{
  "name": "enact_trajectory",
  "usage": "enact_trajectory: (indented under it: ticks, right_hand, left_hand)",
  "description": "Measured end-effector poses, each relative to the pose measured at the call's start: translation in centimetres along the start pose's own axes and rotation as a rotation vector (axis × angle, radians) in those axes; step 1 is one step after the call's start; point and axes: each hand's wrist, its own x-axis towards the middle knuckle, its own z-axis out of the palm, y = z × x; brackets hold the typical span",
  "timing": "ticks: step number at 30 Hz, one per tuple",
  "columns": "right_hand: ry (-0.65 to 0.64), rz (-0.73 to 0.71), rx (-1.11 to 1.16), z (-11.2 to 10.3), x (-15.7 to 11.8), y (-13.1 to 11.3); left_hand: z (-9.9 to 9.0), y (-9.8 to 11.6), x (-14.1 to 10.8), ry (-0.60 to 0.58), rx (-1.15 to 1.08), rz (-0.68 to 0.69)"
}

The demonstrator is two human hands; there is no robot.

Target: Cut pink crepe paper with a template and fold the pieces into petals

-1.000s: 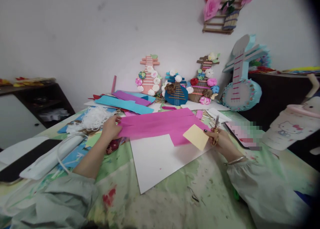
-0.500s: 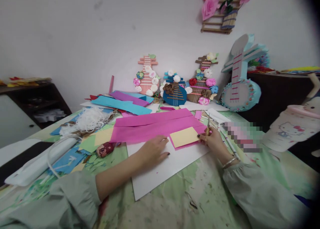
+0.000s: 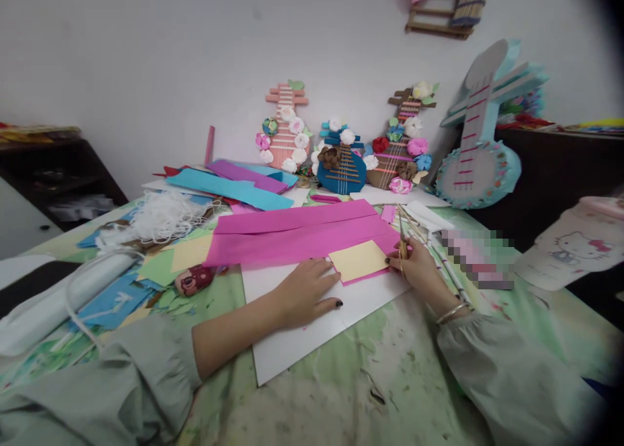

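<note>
Head view | I see left hand (image 3: 307,294) spread flat, empty | right hand (image 3: 418,264) curled round scissors (image 3: 402,248), touching yellow card (image 3: 359,262) | card might slide on pink paper (image 3: 292,238) if bumped

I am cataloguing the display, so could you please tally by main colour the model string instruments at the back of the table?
Pink instrument: 1
Dark blue instrument: 1
Brown instrument: 1
Pale blue-and-white instrument: 1
Total: 4
</note>
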Motion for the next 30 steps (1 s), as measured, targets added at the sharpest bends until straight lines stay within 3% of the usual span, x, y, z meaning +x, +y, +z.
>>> enact_trajectory:
  ticks: [17,30]
  right_hand:
    - [0.041,-0.012,-0.124,-0.3,-0.9,-1.3]
    - [0.022,-0.028,-0.129,-0.3,-0.9,-1.0]
  left_hand:
    - [0.3,-0.4,0.1,0.039,-0.007,0.058]
    - [0.4,-0.5,0.1,0.028,-0.019,0.078]
